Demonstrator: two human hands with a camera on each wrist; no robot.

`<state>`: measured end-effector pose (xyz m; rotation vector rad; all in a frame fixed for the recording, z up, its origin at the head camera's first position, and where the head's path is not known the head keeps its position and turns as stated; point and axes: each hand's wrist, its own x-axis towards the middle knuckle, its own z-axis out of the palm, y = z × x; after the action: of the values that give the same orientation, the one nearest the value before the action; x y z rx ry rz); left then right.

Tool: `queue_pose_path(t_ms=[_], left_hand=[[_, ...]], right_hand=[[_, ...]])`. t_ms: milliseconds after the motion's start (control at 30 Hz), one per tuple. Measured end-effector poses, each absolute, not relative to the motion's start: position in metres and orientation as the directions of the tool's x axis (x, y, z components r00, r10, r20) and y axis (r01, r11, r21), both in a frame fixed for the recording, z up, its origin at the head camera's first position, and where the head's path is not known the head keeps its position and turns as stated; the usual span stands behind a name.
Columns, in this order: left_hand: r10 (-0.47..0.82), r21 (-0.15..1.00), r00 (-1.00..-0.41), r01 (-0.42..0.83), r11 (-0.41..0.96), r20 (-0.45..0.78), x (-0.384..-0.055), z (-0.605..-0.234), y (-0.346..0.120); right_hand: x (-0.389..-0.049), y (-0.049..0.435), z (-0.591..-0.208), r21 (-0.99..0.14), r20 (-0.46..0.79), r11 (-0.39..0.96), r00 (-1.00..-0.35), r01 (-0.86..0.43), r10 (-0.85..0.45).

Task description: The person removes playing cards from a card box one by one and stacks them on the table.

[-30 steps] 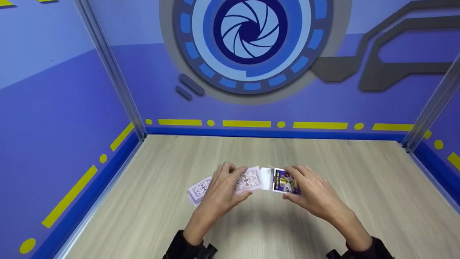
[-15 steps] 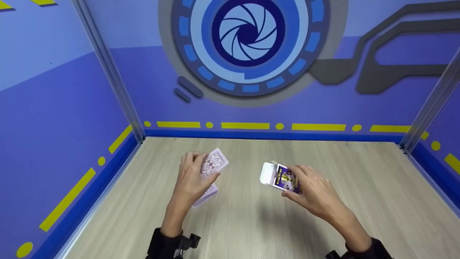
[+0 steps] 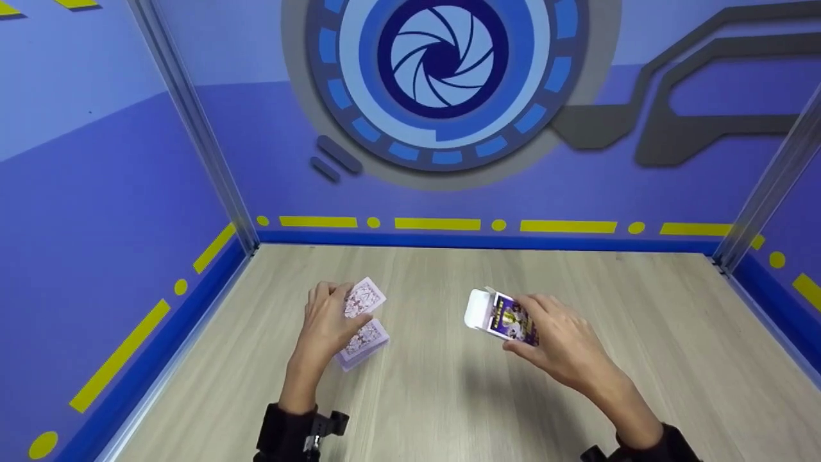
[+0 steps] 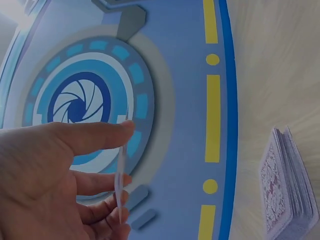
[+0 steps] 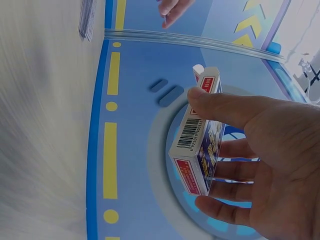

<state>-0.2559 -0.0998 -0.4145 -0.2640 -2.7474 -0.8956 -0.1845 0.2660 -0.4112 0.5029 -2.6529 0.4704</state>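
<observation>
My left hand pinches a thin playing card, patterned back up, between thumb and fingers. In the left wrist view this card appears edge-on; whether it is a single card cannot be told. Below and nearer me, a deck of playing cards lies on the table, its stack slightly uneven, partly hidden by my thumb. My right hand holds a purple and white card box above the table, its white end flap open toward the left. A barcode shows along the box's narrow side.
The wooden table is bounded by a blue printed back wall, a left side wall and a right side wall, with metal posts at the corners. The space between my hands is bare tabletop.
My left hand has moved left with the card, away from the box's open end to above the deck, then lowered a little. My right hand and the box stay nearly in place.
</observation>
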Motion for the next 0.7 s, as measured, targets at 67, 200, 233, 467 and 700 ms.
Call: queue_pose_path(t_ms=[67,200,233,467,700], left_hand=[[0.098,0.557,-0.959,0.236,0.797,0.266,-0.257,-0.417,-0.101],[0.107,0.550,-0.970,0.212,0.808,0.216,-0.260,-0.423,-0.102],[0.109,0.548,-0.974,0.202,0.812,0.199,-0.261,-0.425,-0.103],[0.102,0.538,-0.991,0.134,0.833,0.088,-0.267,-0.434,-0.105],[0.101,0.526,-0.994,0.105,0.844,0.036,-0.272,-0.445,-0.110]], right_hand=[[-0.185,0.266,-0.411,-0.248,0.439,0.877,-0.855,-0.411,-0.276],[-0.185,0.265,-0.413,-0.244,0.447,0.873,-0.848,-0.422,-0.285],[-0.185,0.265,-0.413,-0.241,0.449,0.873,-0.846,-0.425,-0.288],[-0.185,0.265,-0.414,-0.231,0.446,0.872,-0.844,-0.430,-0.298],[-0.185,0.264,-0.413,-0.237,0.429,0.875,-0.853,-0.422,-0.296]])
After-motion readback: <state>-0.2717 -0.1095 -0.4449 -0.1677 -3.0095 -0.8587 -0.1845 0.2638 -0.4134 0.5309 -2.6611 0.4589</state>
